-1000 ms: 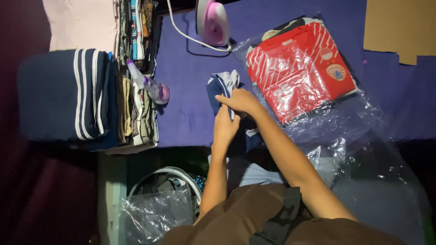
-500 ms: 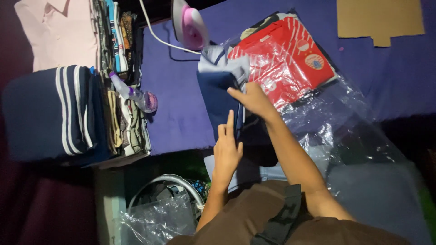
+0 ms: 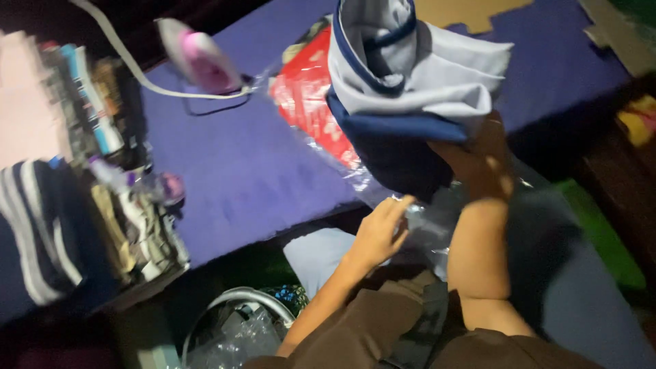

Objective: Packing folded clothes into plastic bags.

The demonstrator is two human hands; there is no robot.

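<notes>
My right hand (image 3: 478, 160) holds up a folded navy and pale grey garment (image 3: 410, 89), raised close to the camera above the purple ironing surface (image 3: 239, 171). My left hand (image 3: 379, 232) hovers lower, fingers loosely spread, at the front edge of that surface near crinkled clear plastic (image 3: 424, 225). Behind the garment lies a red folded garment in a clear bag (image 3: 307, 102), partly hidden.
A pink and white iron (image 3: 201, 61) with its white cord rests at the back of the purple surface. Stacks of folded clothes (image 3: 75, 191) stand at the left. A basket with plastic bags (image 3: 239, 328) sits below. Brown cardboard (image 3: 451, 10) lies at the far edge.
My right hand has lifted the navy and grey garment off the purple surface and toward the camera. My left hand has come off it and dropped to the front edge. The view swung right.
</notes>
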